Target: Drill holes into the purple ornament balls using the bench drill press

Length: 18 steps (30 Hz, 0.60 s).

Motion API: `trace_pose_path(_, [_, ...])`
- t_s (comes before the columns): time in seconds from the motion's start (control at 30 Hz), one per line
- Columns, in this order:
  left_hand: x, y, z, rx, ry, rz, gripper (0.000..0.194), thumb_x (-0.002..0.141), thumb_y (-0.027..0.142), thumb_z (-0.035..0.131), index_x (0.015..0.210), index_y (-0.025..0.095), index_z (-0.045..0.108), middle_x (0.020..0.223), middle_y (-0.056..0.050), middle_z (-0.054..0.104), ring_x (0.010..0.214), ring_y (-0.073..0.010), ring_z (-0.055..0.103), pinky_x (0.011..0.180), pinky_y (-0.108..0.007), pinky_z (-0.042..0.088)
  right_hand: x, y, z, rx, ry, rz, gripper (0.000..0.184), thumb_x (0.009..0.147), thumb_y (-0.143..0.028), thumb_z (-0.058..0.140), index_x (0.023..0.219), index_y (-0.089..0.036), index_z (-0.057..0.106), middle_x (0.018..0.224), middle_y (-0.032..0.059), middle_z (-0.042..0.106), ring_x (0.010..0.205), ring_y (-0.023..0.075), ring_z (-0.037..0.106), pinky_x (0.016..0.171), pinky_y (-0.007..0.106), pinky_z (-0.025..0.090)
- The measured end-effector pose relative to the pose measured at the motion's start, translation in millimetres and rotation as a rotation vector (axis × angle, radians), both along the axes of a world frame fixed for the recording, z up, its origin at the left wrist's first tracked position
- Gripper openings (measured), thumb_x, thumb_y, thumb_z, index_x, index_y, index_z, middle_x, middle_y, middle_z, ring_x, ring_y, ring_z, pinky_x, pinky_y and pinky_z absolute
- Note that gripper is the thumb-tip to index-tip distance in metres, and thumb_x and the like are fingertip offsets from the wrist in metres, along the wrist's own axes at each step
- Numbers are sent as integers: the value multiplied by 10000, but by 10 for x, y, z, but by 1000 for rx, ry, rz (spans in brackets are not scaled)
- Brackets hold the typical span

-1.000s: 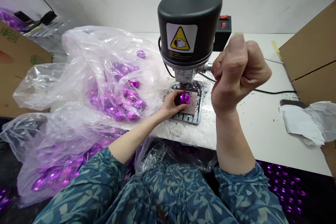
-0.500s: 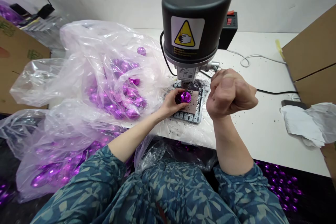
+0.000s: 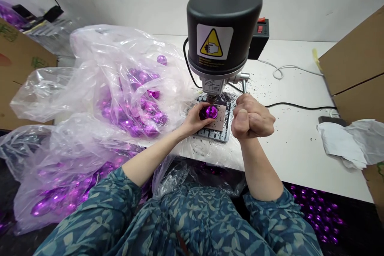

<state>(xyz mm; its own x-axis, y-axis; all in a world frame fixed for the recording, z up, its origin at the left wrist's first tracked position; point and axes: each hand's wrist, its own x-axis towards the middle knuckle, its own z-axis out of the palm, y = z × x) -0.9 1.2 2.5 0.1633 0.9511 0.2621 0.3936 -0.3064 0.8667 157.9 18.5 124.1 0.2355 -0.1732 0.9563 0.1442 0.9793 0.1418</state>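
Note:
A black bench drill press (image 3: 223, 28) stands on the white table (image 3: 300, 148). My left hand (image 3: 193, 119) pinches a shiny purple bead (image 3: 209, 112) on the drill's base plate (image 3: 223, 128), right under the chuck (image 3: 211, 97). My right hand (image 3: 251, 119) is a fist wrapped round the drill's feed lever (image 3: 243, 85), pulled low in front of the plate. Black swarf lies scattered around the plate.
Clear plastic bags (image 3: 114, 88) full of purple beads lie left of the drill and spill down over the table edge. Cardboard boxes stand at far left (image 3: 18, 68) and at right (image 3: 354, 56). Crumpled white paper (image 3: 348, 140) and a black cable (image 3: 300, 107) lie to the right.
My right hand has swung the lever down from beside the drill head to near the base plate. My left hand has kept the bead under the chuck.

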Motion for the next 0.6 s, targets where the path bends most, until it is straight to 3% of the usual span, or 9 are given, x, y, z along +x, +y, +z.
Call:
trace_pose_path(0.1, [16, 9, -23, -4, -24, 3, 559, 802, 373, 913, 1273, 202, 666, 1266, -122, 748, 1185, -291, 700, 1061, -464, 557, -33, -58, 126, -88, 70, -20, 466, 928, -102, 532, 610, -218, 211, 443, -95, 241, 316, 43, 222, 342, 272, 206])
trace_pose_path(0.17, [38, 10, -36, -12, -47, 30, 580, 793, 354, 919, 1290, 201, 662, 1280, -132, 741, 1190, -296, 696, 1057, -469, 559, -56, -114, 312, -345, 145, -52, 519, 979, -188, 584, 581, -196, 250, 467, -75, 263, 371, 44, 248, 395, 289, 173])
trace_pose_path(0.23, [58, -38, -19, -23, -62, 90, 587, 790, 345, 922, 1291, 198, 654, 1261, -133, 738, 1154, -292, 704, 1027, -465, 574, -67, -147, 524, -462, 156, -65, 533, 1020, -261, 580, 577, -209, 289, 478, -64, 305, 401, 56, 289, 431, 317, 180])
trace_pose_path(0.3, [65, -187, 33, 13, -47, 161, 558, 806, 363, 912, 1274, 203, 653, 1216, -122, 735, 1107, -287, 710, 987, -463, 590, -64, -143, 693, -574, 136, -62, 560, 1020, -368, 598, 584, -231, 275, 480, -60, 306, 403, 72, 291, 448, 340, 215])
trace_pose_path(0.37, [60, -461, 91, 124, -7, 142, 496, 855, 387, 876, 1275, 227, 666, 1203, -112, 729, 1118, -290, 708, 977, -465, 597, -55, -113, 780, -630, 98, -80, 567, 1006, -481, 576, 601, -245, 257, 492, -54, 290, 416, 88, 273, 467, 351, 254])
trace_pose_path(0.4, [56, -639, 106, 188, 23, 65, 467, 884, 400, 851, 1290, 250, 676, 1222, -112, 724, 1142, -291, 706, 981, -461, 600, -52, -96, 794, -644, 86, -94, 568, 995, -534, 554, 610, -248, 249, 500, -52, 281, 424, 94, 266, 478, 354, 267])
trace_pose_path(0.47, [58, -1024, 82, 284, 103, -230, 423, 940, 420, 799, 1334, 304, 695, 1291, -121, 713, 1166, -286, 710, 974, -433, 610, -55, -69, 787, -660, 85, -120, 569, 970, -612, 512, 623, -252, 239, 516, -49, 264, 438, 102, 259, 497, 358, 280])
trace_pose_path(0.53, [79, -1368, -23, 314, 267, -539, 367, 986, 432, 743, 1342, 345, 720, 1352, -129, 708, 1126, -275, 722, 962, -407, 613, -69, -57, 764, -644, 104, -115, 567, 952, -641, 498, 628, -258, 235, 524, -50, 251, 445, 106, 250, 510, 364, 280])
trace_pose_path(0.6, [117, -1601, -183, 297, 489, -698, 345, 1022, 371, 677, 1365, 363, 719, 1391, -135, 707, 1078, -270, 729, 952, -404, 611, -87, -58, 751, -597, 123, -79, 555, 935, -632, 518, 626, -262, 243, 519, -50, 258, 444, 109, 245, 513, 369, 278])
